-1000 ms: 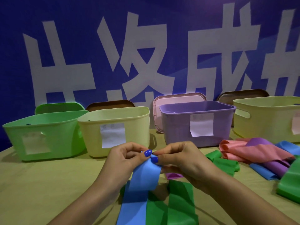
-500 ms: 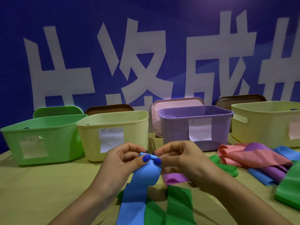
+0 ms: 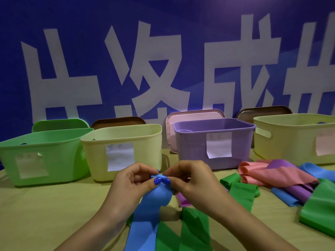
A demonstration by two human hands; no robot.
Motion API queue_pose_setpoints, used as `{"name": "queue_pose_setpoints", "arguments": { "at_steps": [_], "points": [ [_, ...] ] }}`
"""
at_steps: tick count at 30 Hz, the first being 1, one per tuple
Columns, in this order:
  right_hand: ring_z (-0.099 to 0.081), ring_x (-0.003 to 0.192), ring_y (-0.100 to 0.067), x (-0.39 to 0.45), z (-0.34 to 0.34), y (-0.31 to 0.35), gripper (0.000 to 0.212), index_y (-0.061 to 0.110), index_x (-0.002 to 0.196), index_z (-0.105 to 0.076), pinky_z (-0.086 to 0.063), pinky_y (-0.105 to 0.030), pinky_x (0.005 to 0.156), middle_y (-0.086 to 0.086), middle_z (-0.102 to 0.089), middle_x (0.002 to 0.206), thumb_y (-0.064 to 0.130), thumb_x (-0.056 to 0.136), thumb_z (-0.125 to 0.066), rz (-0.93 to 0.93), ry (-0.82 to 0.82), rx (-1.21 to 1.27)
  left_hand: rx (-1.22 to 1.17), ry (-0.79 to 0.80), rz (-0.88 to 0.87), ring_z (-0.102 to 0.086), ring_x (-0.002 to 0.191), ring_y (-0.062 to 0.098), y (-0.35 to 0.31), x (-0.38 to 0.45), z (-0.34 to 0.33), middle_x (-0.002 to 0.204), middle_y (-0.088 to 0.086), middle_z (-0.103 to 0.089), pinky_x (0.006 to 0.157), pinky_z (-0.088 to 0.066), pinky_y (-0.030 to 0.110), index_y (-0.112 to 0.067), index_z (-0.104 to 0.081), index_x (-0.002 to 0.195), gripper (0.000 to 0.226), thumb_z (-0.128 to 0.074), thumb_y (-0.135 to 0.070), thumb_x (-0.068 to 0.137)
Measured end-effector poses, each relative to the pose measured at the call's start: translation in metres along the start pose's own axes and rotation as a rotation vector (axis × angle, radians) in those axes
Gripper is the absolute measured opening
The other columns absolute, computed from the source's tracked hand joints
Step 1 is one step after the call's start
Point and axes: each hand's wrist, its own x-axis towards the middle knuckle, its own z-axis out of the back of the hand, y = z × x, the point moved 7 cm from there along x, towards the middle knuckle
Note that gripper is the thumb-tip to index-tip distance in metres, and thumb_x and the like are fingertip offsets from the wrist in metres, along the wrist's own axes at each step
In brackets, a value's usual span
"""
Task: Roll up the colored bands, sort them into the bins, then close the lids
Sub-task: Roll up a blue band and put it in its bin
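1. Pinching the upper end of a blue band [image 3: 154, 211] at the centre of the frame, the left hand [image 3: 132, 185] and right hand [image 3: 192, 182] meet thumb to thumb, fingers curled tight on the bunched tip.
2. The blue band's long axis runs nearly vertically in the picture, from the fingertips down to the bottom edge, leaning slightly left as it descends; its free end leaves the frame.
3. A green band [image 3: 192, 230] lies flat beside and partly under the blue one, lower centre, also running toward the bottom edge.
4. A small purple band [image 3: 183, 201] peeks out just below the right hand.
5. At the right of the frame, more bands lie in a loose heap on the tan table [image 3: 45, 214]: a pink band [image 3: 272, 175], a second purple one, blue strips and green pieces, overlapping one another.
6. Four open bins stand in a row across the middle: a green bin [image 3: 54, 160] at far left, a pale yellow bin [image 3: 123, 140] next, a purple bin [image 3: 213, 142] right of centre, and another yellow bin [image 3: 293, 138] at far right.
7. Each bin carries a white paper label on its front; the writing is too faint to read.
8. Lids lean upright behind the bins: a green lid [image 3: 59, 124], a brown lid [image 3: 117, 121], a pink lid [image 3: 192, 114] and a second brown lid [image 3: 262, 111].
9. A blue wall [image 3: 163, 24] with large white characters fills the upper half.
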Motion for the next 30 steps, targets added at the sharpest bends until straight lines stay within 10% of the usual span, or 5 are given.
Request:
{"name": "queue_pose_setpoints", "arguments": {
  "at_steps": [10, 30],
  "points": [
    [-0.065, 0.073, -0.003, 0.0, 0.002, -0.01, 0.011, 0.014, 0.084, -0.072, -0.052, -0.012, 0.067, 0.002, -0.071, 0.08, 0.005, 0.078, -0.073, -0.145, 0.043, 0.263, -0.31, 0.031, 0.293, -0.07, 0.062, 0.023, 0.01, -0.005, -0.009, 0.083, 0.025, -0.072, 0.052, -0.056, 0.026, 0.004, -0.063, 0.098, 0.043, -0.068, 0.003, 0.055],
    [-0.064, 0.06, -0.01, -0.002, -0.007, -0.012, 0.016, 0.009, 0.077, -0.064, -0.054, -0.021, 0.06, -0.007, -0.068, 0.069, 0.0, 0.072, -0.076, -0.154, 0.136, 0.313, 0.211, -0.005, -0.058, -0.066, 0.062, 0.007, -0.014, -0.014, -0.006, 0.068, 0.006, -0.072, 0.06, -0.049, 0.015, -0.025, -0.065, 0.1, 0.029, -0.069, -0.003, 0.08]
  ]
}}
